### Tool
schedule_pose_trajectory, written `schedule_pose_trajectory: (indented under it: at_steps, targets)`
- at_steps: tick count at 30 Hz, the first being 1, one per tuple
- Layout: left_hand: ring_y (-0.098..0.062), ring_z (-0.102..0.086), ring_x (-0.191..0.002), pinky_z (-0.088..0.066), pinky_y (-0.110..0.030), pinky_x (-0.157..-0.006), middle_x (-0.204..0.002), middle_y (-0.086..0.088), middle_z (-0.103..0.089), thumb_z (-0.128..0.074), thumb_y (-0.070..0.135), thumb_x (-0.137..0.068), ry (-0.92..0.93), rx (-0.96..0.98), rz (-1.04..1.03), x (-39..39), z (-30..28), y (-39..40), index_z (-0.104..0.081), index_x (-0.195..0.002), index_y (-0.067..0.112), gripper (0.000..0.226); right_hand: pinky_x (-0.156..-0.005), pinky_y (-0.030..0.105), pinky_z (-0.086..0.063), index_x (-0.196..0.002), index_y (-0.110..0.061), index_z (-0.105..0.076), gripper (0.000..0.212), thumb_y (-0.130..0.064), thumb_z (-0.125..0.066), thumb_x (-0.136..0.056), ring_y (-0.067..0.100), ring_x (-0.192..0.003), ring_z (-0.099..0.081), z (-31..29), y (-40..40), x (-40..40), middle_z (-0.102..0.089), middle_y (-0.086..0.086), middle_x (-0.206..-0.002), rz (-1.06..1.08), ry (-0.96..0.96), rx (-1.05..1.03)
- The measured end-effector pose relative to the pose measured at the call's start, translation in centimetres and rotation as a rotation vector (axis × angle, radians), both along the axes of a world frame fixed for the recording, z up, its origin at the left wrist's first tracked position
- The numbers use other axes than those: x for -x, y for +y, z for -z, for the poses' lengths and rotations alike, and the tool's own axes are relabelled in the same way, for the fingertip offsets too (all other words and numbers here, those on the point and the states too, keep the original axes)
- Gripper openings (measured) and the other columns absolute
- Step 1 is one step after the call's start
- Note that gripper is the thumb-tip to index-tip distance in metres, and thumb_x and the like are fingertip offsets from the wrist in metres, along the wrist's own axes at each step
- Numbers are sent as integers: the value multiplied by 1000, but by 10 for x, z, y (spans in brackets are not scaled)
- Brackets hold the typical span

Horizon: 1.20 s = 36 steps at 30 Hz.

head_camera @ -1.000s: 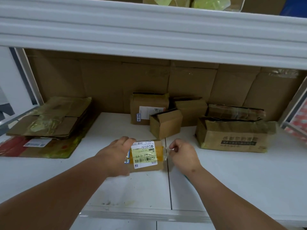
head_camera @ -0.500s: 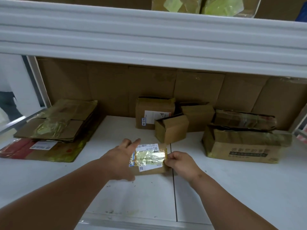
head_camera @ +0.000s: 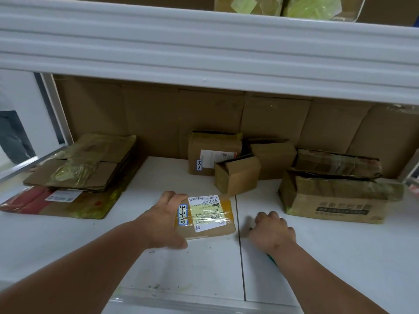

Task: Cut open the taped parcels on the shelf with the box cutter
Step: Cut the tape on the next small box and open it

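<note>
**Parcel steadied, cutter hand beside it**

While the left hand (head_camera: pixel 163 223) grips the left end of the small taped parcel (head_camera: pixel 207 216), pinning it flat on the white shelf (head_camera: pixel 317 245), its long axis runs left to right. The right hand (head_camera: pixel 273 230) sits just beside the parcel's right end, fingers curled; something green (head_camera: pixel 271 258) pokes out beneath the wrist, probably the box cutter, though I cannot tell. Flattened cardboard (head_camera: pixel 74 171) lies far left, opened boxes (head_camera: pixel 335 198) behind and right.
</note>
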<state>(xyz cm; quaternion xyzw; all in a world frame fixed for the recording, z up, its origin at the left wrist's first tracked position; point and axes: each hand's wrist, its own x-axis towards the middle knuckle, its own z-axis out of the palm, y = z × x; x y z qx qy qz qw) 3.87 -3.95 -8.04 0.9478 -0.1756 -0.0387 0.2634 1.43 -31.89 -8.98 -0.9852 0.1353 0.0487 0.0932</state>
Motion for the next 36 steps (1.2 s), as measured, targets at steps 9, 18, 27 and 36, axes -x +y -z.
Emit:
schedule_pose_trajectory:
  at_steps: [9,18,27,36]
  targets:
    - [-7,-57,-94,-53,-13,-60,-116,21,-42,-87,46,-45,22,41,-103,7,2,2,-18,-147,38,123,-84,29,-48,-106,-18,-52,34,-28,-58,-73,19,-102,-57,-15,-17,7,-52,-3,-92,-28,341,86]
    - [-9,-49,-110,-52,-15,-82,-123,18,-30,-84,42,-55,-29,-90,19,12,3,9,-10,-150,47,120,-75,39,-51,-112,-7,-46,17,-18,-36,-103,28,-87,-62,-22,-7,9,-62,16,-107,-19,-24,-365]
    - [-23,-5,-145,-4,-56,-117,-154,4,-12,-74,50,-66,-144,-590,10,8,-4,-19,11,-150,32,122,-51,30,-50,-106,-16,-54,21,-18,-33,-103,20,-53,-59,-32,15,34,-65,15,-83,15,85,-944]
    - [-19,-21,-138,-8,-55,-116,-148,5,-25,-64,73,-65,-175,-444,47,1,2,-46,-2,-152,34,113,-49,25,-48,-105,-10,-59,22,-16,-38,-105,17,-53,-61,-22,5,40,-67,15,-76,22,105,-1110]
